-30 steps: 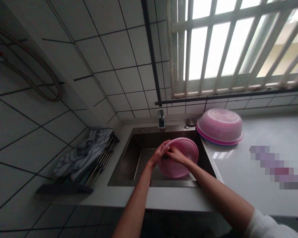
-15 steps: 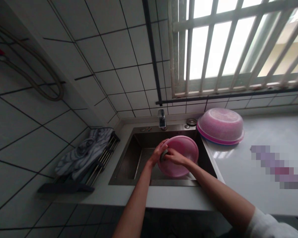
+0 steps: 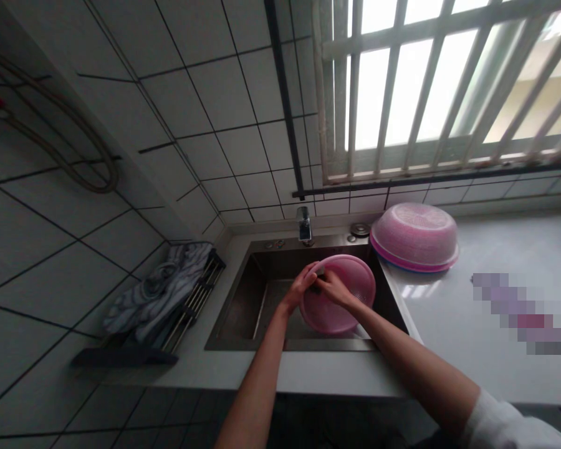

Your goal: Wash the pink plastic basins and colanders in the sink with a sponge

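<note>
A pink plastic basin [image 3: 339, 318] is held tilted in the metal sink [image 3: 237, 312], its hollow side facing me. My left hand [image 3: 300, 288] is closed on the basin's left rim. Inside the basin, close to that rim, my right hand [image 3: 333, 288] presses a small grey-green scouring pad [image 3: 320, 272] against the wall. Most of the pad is hidden by my fingers, so its exact kind is hard to make out.
Behind the sink stands a faucet [image 3: 303, 224], with a round metal drain cover [image 3: 360, 229] to its right. Upturned pink basins [image 3: 414, 237] rest on the right counter. A folding rack [image 3: 199, 299] with a striped grey cloth [image 3: 163, 280] lies left.
My right hand has shifted slightly right and up along the basin's inside with the scouring pad. The left hand keeps its hold on the rim, and the basin has moved very little.
</note>
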Tool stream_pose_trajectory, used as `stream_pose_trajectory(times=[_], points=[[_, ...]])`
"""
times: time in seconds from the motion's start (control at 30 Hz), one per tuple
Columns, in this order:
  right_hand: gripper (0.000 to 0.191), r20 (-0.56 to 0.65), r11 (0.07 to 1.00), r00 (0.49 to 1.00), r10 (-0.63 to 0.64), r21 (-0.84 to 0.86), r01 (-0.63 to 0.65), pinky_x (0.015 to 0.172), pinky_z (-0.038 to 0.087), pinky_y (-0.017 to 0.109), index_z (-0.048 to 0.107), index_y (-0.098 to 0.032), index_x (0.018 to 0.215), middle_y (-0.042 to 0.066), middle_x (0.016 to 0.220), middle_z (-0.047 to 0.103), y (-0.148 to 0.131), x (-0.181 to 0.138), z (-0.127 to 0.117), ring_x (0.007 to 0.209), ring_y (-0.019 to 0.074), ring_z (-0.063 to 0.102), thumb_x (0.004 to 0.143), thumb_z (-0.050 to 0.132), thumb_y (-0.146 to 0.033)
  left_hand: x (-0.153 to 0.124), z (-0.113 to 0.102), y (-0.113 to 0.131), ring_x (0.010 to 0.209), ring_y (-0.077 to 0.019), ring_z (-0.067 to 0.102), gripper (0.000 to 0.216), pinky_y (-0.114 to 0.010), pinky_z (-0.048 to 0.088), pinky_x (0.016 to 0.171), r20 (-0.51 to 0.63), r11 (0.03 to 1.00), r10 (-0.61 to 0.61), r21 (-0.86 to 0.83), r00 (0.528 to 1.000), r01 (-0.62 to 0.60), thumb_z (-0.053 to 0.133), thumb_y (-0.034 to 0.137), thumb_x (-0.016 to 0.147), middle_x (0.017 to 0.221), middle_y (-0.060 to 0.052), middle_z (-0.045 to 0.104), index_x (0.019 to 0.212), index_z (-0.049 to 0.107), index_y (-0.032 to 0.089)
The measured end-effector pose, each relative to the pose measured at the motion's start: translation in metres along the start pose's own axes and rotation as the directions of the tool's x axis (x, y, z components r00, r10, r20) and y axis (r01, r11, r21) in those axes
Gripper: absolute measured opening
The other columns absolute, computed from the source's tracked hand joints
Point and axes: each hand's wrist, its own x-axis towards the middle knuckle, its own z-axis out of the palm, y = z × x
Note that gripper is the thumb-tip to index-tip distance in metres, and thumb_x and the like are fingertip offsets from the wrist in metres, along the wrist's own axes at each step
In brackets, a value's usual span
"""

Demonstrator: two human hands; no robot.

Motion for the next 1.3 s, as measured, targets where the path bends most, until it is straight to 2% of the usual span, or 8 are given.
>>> stream_pose_trajectory(times=[0.07, 0.13, 0.33, 0.53, 0.73, 0.93, 1.13, 1.3], points=[[0.024, -0.141, 0.999, 0.989, 0.038, 0.017, -0.036, 0.065, 0.047, 0.028, 0.066, -0.015, 0.093, 0.006, 0.085, 0.068, -0.001, 0.004, -0.009, 0.075, 0.019, 0.059, 0.084, 0.057, -0.035, 0.001, 0.002, 0.002, 0.136, -0.0309, 0.05, 0.057, -0.046, 0.03, 0.12, 0.012, 1.0, 0.015, -0.003, 1.0, -0.015, 0.06, 0.054, 0.092, 0.144, -0.01, 0.059, 0.138, 0.06, 0.021], [0.023, -0.147, 0.997, 0.987, 0.062, 0.046, -0.056, 0.064, 0.046, 0.028, 0.066, -0.015, 0.091, 0.006, 0.084, 0.068, 0.0, 0.006, -0.012, 0.073, 0.0186, 0.058, 0.083, 0.057, -0.035, 0.0, 0.004, 0.003, 0.136, -0.0308, 0.05, 0.056, -0.045, 0.03, 0.119, 0.011, 1.0, 0.015, -0.003, 1.0, -0.015, 0.059, 0.053, 0.093, 0.144, -0.01, 0.058, 0.139, 0.059, 0.02], [0.019, 0.182, 1.0, 0.983, 0.008, 0.021, -0.013, 0.068, 0.047, 0.027, 0.065, -0.016, 0.083, 0.005, 0.082, 0.068, 0.007, 0.0, 0.005, 0.074, 0.0174, 0.058, 0.084, 0.058, -0.033, -0.003, 0.001, 0.005, 0.134, -0.0314, 0.051, 0.057, -0.045, 0.03, 0.119, -0.026, 1.0, -0.014, 0.011, 1.0, 0.014, 0.062, 0.055, 0.091, 0.141, -0.01, 0.061, 0.136, 0.061, 0.021], [0.024, -0.173, 1.0, 0.985, 0.007, -0.027, -0.012, 0.071, 0.048, 0.03, 0.066, -0.016, 0.096, 0.007, 0.09, 0.068, 0.004, 0.005, -0.008, 0.08, 0.0204, 0.06, 0.084, 0.056, -0.034, -0.001, 0.002, 0.002, 0.135, -0.0315, 0.05, 0.059, -0.046, 0.031, 0.119, 0.001, 1.0, -0.003, -0.03, 1.0, 0.003, 0.062, 0.056, 0.09, 0.144, -0.01, 0.059, 0.139, 0.059, 0.022], [0.019, 0.228, 1.0, 0.974, -0.008, -0.003, 0.009, 0.068, 0.047, 0.027, 0.066, -0.016, 0.083, 0.005, 0.081, 0.068, 0.006, -0.003, 0.007, 0.073, 0.0178, 0.058, 0.084, 0.057, -0.033, -0.003, 0.0, 0.005, 0.133, -0.0312, 0.053, 0.058, -0.046, 0.032, 0.118, -0.004, 1.0, -0.01, 0.021, 1.0, 0.01, 0.062, 0.056, 0.09, 0.141, -0.01, 0.061, 0.136, 0.062, 0.021], [0.024, -0.095, 1.0, 0.995, 0.009, -0.013, -0.01, 0.065, 0.047, 0.028, 0.068, -0.014, 0.093, 0.005, 0.083, 0.068, 0.001, 0.005, -0.006, 0.071, 0.0179, 0.058, 0.084, 0.057, -0.033, -0.001, 0.003, 0.005, 0.139, -0.0323, 0.048, 0.059, -0.047, 0.028, 0.121, 0.01, 1.0, -0.003, -0.005, 1.0, 0.003, 0.063, 0.057, 0.089, 0.147, -0.01, 0.056, 0.137, 0.061, 0.022], [0.023, 0.148, 1.0, 0.989, -0.017, -0.006, 0.018, 0.065, 0.046, 0.027, 0.067, -0.015, 0.085, 0.005, 0.079, 0.067, 0.001, -0.002, 0.005, 0.07, 0.0177, 0.058, 0.086, 0.058, -0.036, -0.002, 0.0, 0.004, 0.137, -0.0325, 0.049, 0.06, -0.047, 0.029, 0.12, -0.006, 1.0, -0.012, 0.019, 1.0, 0.012, 0.065, 0.058, 0.088, 0.146, -0.01, 0.057, 0.136, 0.062, 0.022], [0.026, -0.122, 0.999, 0.992, -0.017, -0.046, 0.012, 0.071, 0.048, 0.03, 0.068, -0.014, 0.095, 0.008, 0.09, 0.07, -0.002, 0.003, -0.003, 0.082, 0.0218, 0.061, 0.084, 0.058, -0.036, -0.002, 0.001, 0.004, 0.14, -0.0328, 0.046, 0.061, -0.047, 0.028, 0.121, -0.023, 1.0, -0.01, 0.002, 1.0, 0.01, 0.065, 0.057, 0.088, 0.149, -0.011, 0.055, 0.137, 0.061, 0.021]])
